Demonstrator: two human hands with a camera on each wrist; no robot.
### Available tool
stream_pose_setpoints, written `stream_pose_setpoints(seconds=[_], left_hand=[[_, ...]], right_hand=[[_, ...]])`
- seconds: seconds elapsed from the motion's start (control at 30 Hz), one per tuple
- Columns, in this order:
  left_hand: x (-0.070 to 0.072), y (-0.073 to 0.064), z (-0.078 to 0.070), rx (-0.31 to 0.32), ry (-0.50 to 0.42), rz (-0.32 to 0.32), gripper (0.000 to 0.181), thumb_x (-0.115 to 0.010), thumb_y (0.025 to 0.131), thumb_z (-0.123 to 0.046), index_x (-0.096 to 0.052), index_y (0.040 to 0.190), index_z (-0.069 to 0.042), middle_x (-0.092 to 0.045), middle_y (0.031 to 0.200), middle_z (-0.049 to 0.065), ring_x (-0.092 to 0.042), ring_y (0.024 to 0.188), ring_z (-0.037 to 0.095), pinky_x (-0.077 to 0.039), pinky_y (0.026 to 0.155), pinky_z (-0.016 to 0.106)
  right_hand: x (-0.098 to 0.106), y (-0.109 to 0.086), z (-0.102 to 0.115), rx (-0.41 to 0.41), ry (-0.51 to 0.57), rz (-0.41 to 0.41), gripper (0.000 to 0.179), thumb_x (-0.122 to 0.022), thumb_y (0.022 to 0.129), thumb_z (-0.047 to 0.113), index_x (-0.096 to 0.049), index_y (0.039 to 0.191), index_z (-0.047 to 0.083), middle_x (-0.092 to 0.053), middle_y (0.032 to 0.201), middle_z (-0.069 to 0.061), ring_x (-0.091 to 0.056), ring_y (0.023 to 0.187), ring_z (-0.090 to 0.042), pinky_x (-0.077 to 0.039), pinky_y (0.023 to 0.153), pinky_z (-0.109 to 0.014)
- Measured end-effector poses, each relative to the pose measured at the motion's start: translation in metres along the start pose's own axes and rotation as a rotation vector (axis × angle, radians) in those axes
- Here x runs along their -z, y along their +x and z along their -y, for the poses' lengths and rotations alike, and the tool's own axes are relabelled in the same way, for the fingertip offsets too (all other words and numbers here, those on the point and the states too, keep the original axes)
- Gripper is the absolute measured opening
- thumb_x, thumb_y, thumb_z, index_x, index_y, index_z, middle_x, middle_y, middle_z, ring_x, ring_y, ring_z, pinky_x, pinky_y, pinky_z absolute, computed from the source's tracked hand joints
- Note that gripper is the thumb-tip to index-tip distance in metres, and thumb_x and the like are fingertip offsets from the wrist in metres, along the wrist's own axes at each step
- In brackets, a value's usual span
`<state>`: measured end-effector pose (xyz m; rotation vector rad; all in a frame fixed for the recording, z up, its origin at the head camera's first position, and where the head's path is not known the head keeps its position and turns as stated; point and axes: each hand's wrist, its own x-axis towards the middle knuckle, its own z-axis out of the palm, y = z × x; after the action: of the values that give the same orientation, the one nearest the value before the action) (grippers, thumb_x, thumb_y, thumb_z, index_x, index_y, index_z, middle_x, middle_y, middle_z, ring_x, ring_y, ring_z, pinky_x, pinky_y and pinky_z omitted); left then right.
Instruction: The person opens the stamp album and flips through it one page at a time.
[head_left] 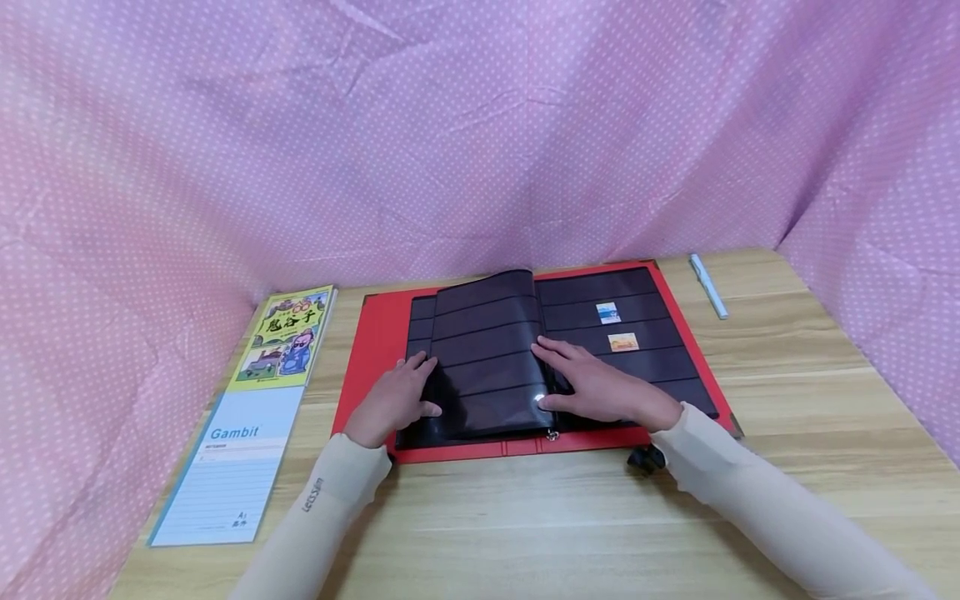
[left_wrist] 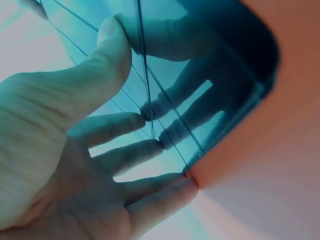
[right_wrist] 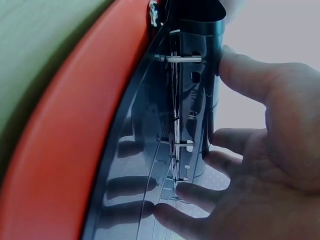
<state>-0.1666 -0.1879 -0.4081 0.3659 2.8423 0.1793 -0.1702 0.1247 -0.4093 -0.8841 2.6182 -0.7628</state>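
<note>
From the head view, the red album [head_left: 382, 333] lies spread on the table [head_left: 480, 517] in front of the person, one black page [head_left: 487, 342] bowed up over its left side. The left hand [head_left: 390, 407] touches that page's outer edge, fingers long and a little apart; the right hand [head_left: 600, 387] rests by the spine, fingers fanned. On the right side sit a blue stamp [head_left: 608, 312] and an orange stamp [head_left: 622, 342]; were the album tipped or jolted, I suppose either might slide out of its strip.

In the left wrist view, the fingers are straight and fairly wide, tips meeting their reflections in the glossy sheet, nothing gripped. Such slick plastic could slip away and spring back if that touch went light.

In the right wrist view, the thumb lies against the bowed page, the fingers spread beside the metal rings [right_wrist: 185, 59]. Tugging sideways there could, I'd guess, tear the punched holes
</note>
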Motion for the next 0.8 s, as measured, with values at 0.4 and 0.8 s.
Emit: stream_pose_setpoints(seconds=[0.4, 0.8], left_hand=[[0.004, -0.001, 0.005, -0.003, -0.013, 0.038, 0.075, -0.075, 0.081, -0.022, -0.038, 0.145, -0.009, -0.028, 0.151, 0.017, -0.029, 0.134, 0.042, -0.034, 0.102, 0.052], [0.005, -0.006, 0.011, -0.034, 0.035, 0.026, 0.063, -0.069, 0.087, -0.02, -0.043, 0.142, -0.005, -0.027, 0.152, 0.014, -0.029, 0.135, 0.037, -0.039, 0.099, 0.046]], right_hand=[[-0.006, 0.006, 0.01, -0.046, -0.022, -0.021, 0.081, -0.062, 0.088, 0.048, -0.022, 0.152, 0.019, -0.015, 0.156, -0.004, -0.019, 0.139, -0.035, -0.023, 0.102, -0.065], [-0.018, 0.02, 0.021, -0.092, -0.08, -0.011, 0.076, -0.064, 0.087, 0.046, -0.03, 0.15, 0.021, -0.016, 0.156, 0.0, -0.014, 0.14, -0.038, -0.016, 0.096, -0.075]])
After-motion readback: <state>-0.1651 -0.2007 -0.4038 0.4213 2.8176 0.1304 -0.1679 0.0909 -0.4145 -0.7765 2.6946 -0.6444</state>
